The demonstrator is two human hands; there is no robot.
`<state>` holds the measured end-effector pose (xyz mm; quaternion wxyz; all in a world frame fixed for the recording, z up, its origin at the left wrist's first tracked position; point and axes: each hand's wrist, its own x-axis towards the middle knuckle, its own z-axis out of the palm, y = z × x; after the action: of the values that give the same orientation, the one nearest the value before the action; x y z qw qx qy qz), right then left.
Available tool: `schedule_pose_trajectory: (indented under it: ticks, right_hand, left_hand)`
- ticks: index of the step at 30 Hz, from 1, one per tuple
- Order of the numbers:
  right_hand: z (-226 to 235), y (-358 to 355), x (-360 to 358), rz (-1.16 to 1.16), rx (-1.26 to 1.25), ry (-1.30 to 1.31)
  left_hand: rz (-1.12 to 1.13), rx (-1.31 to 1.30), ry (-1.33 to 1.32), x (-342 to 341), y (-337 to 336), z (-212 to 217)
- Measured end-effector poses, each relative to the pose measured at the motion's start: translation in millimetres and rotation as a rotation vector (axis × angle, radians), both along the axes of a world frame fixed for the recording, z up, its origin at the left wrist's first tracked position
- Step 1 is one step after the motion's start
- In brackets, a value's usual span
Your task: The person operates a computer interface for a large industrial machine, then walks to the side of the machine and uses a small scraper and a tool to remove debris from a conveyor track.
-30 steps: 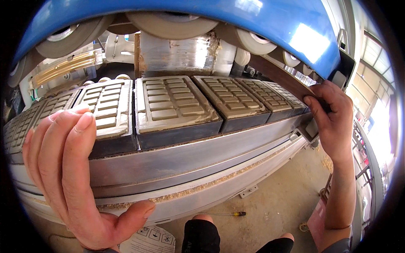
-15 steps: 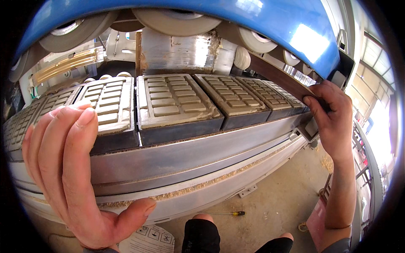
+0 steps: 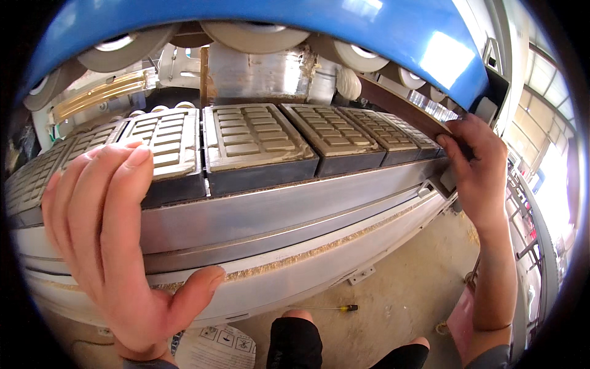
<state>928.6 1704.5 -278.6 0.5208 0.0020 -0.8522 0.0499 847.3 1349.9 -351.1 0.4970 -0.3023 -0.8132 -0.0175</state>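
Two hands work at a machine: the left hand lies spread flat and empty on its metal rail; the right hand pinches a dark strip beside ribbed pads.

— How many ribbed pads run across the frame's middle?
— Six in view, one partly hidden at far left.
— Rollers along the top?
— About five, and one screwdriver at lower centre.

Round white label, perhaps pictograms
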Motion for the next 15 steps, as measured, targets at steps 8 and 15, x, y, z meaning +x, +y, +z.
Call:
schedule_pose_trajectory:
  ticks: [8, 15]
  right_hand:
    - [-10.7, 13.9, 29.6, -0.014, -0.013, 0.005]
    - [-16.0, 12.4, 103.8, 0.013, -0.078, 0.041]
  left_hand:
    - [-0.079, 0.079, 0.038, -12.3, 14.8, -9.5]
    - [-0.140, 0.135, 0.051, -9.6, 15.5, -8.0]
